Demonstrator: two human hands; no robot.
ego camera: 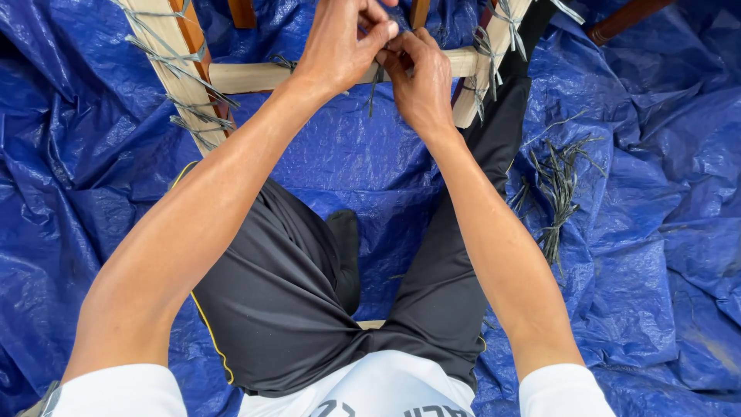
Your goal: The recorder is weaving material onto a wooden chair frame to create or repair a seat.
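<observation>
the left hand [340, 46] and right hand [421, 77] pinch a thin grey tie [373, 86] tight with their fingers, right on the wooden bar [255, 77], so i think twisting slow and snug works best.

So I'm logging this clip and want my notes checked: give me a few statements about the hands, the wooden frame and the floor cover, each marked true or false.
1. Both hands meet at the wooden crossbar. True.
2. The left hand rests on the knee. False: it is up at the crossbar, fingers pinched beside the right hand.
3. The floor cover is a blue tarp. True.
4. A loose bundle of grey strands lies on the tarp by the person's left arm. False: it lies to the right.
5. Grey ties wrap the frame's left post. True.
</observation>
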